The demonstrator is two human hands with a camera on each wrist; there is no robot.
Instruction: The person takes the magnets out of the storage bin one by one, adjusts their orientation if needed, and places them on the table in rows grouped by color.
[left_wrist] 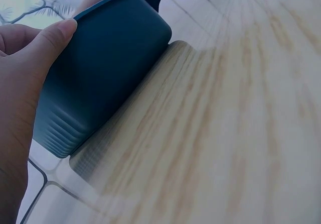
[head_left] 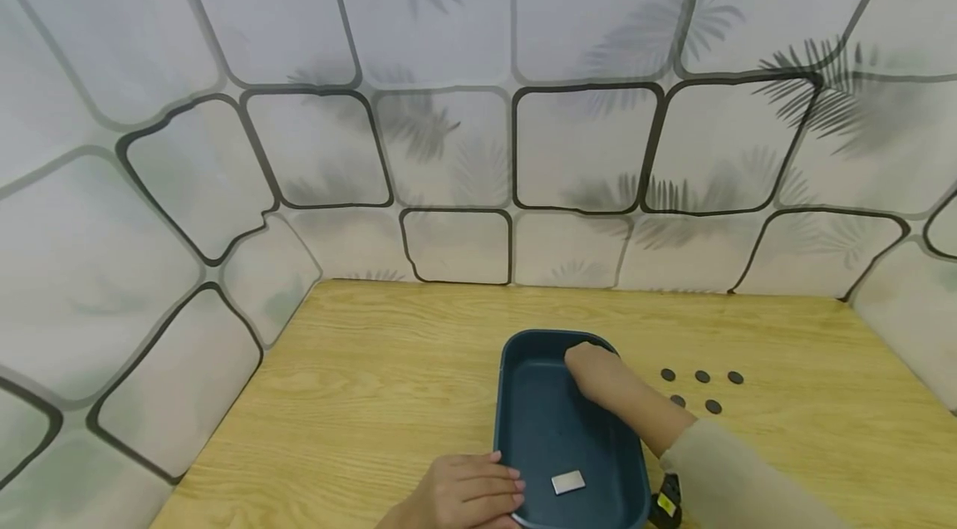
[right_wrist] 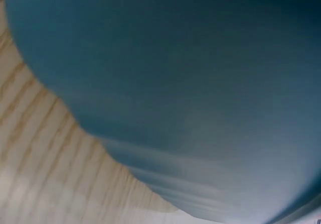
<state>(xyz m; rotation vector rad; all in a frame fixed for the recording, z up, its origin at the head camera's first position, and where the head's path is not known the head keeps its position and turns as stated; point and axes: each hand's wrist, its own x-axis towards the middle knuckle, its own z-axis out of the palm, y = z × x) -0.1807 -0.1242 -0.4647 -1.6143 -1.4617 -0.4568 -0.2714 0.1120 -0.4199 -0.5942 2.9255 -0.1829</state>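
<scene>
A deep blue plastic tray (head_left: 557, 421) with rounded corners stands on the wooden table. My left hand (head_left: 471, 489) grips its near left rim, with several fingers laid over the edge to the inside. In the left wrist view the thumb (left_wrist: 62, 33) presses at the rim from outside. Near the tray's front, a small silver rectangular block (head_left: 568, 482) lies on its floor. My right hand (head_left: 598, 371) reaches to the far right corner, wrist bent, and its fingers are hidden; I cannot tell what they hold. Blurred blue plastic (right_wrist: 175, 93) fills most of the right wrist view.
Several small dark round discs (head_left: 702, 377) lie on the table right of the tray, close to my right forearm. A black piece with a yellow label (head_left: 665, 502) shows beside the right cuff. Patterned walls (head_left: 456, 247) stand along the table's back and sides.
</scene>
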